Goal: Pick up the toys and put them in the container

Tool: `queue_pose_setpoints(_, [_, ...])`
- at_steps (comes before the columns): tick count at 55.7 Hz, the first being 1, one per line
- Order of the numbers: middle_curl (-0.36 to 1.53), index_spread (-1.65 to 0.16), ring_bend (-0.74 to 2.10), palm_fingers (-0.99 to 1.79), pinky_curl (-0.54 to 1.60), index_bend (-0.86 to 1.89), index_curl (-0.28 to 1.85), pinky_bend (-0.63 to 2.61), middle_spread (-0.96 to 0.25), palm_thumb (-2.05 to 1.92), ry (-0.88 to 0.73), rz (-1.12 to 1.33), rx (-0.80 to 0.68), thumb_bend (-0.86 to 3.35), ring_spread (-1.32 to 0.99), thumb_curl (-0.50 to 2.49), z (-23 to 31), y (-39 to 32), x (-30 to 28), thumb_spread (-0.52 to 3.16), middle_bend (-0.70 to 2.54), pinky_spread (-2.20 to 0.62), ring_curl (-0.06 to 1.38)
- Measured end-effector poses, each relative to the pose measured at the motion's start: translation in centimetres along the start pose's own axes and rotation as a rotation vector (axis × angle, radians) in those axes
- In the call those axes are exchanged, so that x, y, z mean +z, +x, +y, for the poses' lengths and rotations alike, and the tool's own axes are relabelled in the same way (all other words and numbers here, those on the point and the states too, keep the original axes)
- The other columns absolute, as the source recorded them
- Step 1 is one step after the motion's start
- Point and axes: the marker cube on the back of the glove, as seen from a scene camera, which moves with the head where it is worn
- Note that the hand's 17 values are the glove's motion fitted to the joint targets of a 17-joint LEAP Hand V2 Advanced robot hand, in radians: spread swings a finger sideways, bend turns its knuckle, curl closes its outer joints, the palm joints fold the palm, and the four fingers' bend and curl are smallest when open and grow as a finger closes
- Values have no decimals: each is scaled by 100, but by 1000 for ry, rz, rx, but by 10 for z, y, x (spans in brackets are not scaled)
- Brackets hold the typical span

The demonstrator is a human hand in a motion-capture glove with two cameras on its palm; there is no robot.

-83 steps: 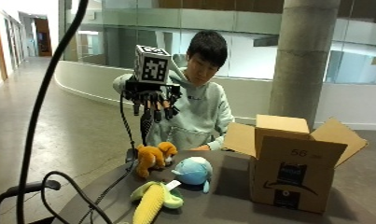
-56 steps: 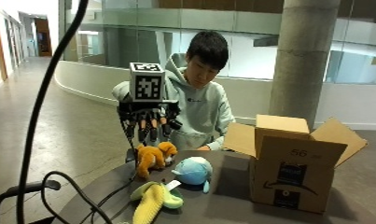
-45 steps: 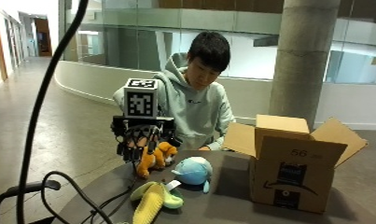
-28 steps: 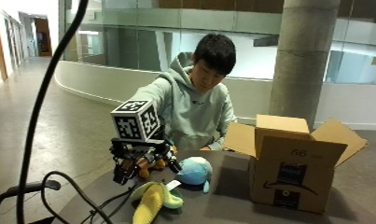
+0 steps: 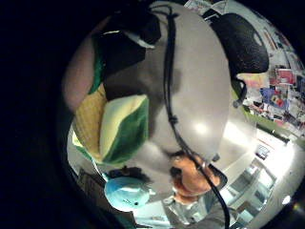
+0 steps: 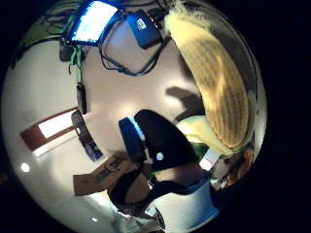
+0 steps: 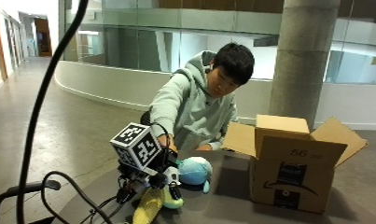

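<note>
A yellow corn toy with green husk (image 7: 151, 206) lies at the table's front edge. My gloved right hand (image 7: 149, 181) is right above it, with fingers (image 7: 174, 190) spread and pointing down either side of its upper end; none is curled round it. From the palm, the corn toy (image 5: 113, 128) (image 6: 215, 82) looms close, with a black fingertip (image 6: 160, 141) beside it. A round blue toy (image 7: 195, 170) (image 5: 125, 193) sits just behind the corn. An orange toy (image 5: 193, 179) lies further back, hidden by my hand in the outside view. The open cardboard box (image 7: 294, 171) stands to the right.
The grey round table (image 7: 237, 205) (image 5: 200, 90) carries a black cable (image 5: 167, 71). A black chair (image 5: 240, 43) stands beside the table. A lit screen (image 6: 95, 19) and several cables lie on the table near the corn. The person leans over the table's far side.
My hand has come down from head height to the table's front and now hovers over the corn toy. The person has bent forward with it. The toys and box have not moved.
</note>
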Motion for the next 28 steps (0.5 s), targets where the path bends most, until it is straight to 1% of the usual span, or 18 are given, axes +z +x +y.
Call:
queue_pose_setpoints(5, [37, -2, 49, -15, 37, 7, 16, 97, 14, -7, -8, 39, 31, -5, 5, 15, -5, -2, 9, 117, 23, 4, 23])
queue_pose_setpoints(9, [37, -1, 56, -10, 37, 3, 15, 100, 14, -6, -1, 63, 40, -5, 5, 16, -10, -4, 17, 116, 22, 3, 24])
queue_pose_setpoints(15, [39, 0, 87, 7, 39, -3, 9, 111, 14, -3, 7, 97, 40, -3, -1, 18, -14, -7, 30, 117, 28, -1, 32])
queue_pose_setpoints(16, [40, 0, 95, 12, 39, -4, 8, 112, 13, -1, 13, 104, 40, -2, -3, 18, -15, -8, 32, 118, 30, -3, 34])
queue_pose_setpoints(19, [44, 0, 106, 18, 40, -4, 5, 115, 10, 3, 42, 121, 35, 0, -8, 20, -16, -9, 35, 120, 41, -8, 37])
queue_pose_setpoints(20, [44, 0, 109, 15, 40, -4, 5, 115, 9, 2, 55, 124, 33, 0, -10, 20, -17, -9, 35, 120, 42, -9, 38])
queue_pose_setpoints(23, [50, -1, 120, 31, 41, -3, 2, 120, 3, 14, 89, 120, 28, 6, -16, 23, -19, -10, 35, 126, 58, -17, 42])
queue_pose_setpoints(27, [54, -3, 134, 45, 42, 2, 1, 125, -3, 31, 107, 108, 13, 15, -22, 26, -21, -9, 35, 132, 69, -25, 46])
queue_pose_setpoints(28, [54, -3, 135, 43, 42, 2, 0, 125, -4, 32, 109, 106, 6, 16, -24, 27, -21, -8, 34, 132, 70, -26, 47])
